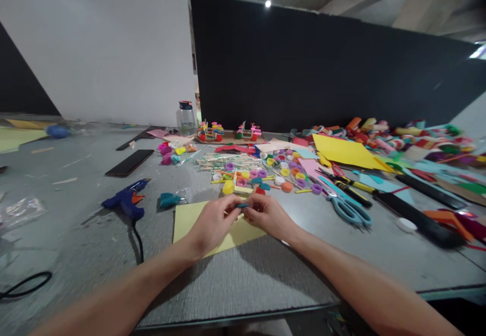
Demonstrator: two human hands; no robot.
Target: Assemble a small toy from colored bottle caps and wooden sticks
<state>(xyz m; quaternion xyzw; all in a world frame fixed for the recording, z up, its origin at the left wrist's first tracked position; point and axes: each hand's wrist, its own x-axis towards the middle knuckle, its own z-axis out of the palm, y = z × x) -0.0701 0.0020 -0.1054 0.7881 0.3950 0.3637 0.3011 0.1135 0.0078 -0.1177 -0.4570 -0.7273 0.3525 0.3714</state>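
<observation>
Grip: we note the left hand (210,223) and the right hand (268,216) meeting fingertip to fingertip, both pinched narrow on one small blue piece (242,205). Thumb and forefinger of each hand close on its ends, and the other fingers curl under.

Position: the piece sits between the two hands, just above a yellow paper sheet (186,219) that lies flat on the grey table (246,275). We cannot tell whether the piece touches the sheet.

Axis: we read the piece as a short strip with its long axis running left to right, from one pinch to the other and roughly level.

Surroundings: to the left of the grip, near it, a blue glue gun (125,202) lies on its side with its nozzle pointing away from us. A teal scrap (169,200) lies between the gun and the hands. Beyond the grip we see a scatter of coloured bottle caps (281,171) and a bundle of thin sticks (228,161). To the right, well apart, lie pale blue scissors (349,209).

Limits: the fingers cover most of the piece, so we cannot make out its full shape or material. The hands hide the middle of the sheet. Motion blur smears the items far to the right.
</observation>
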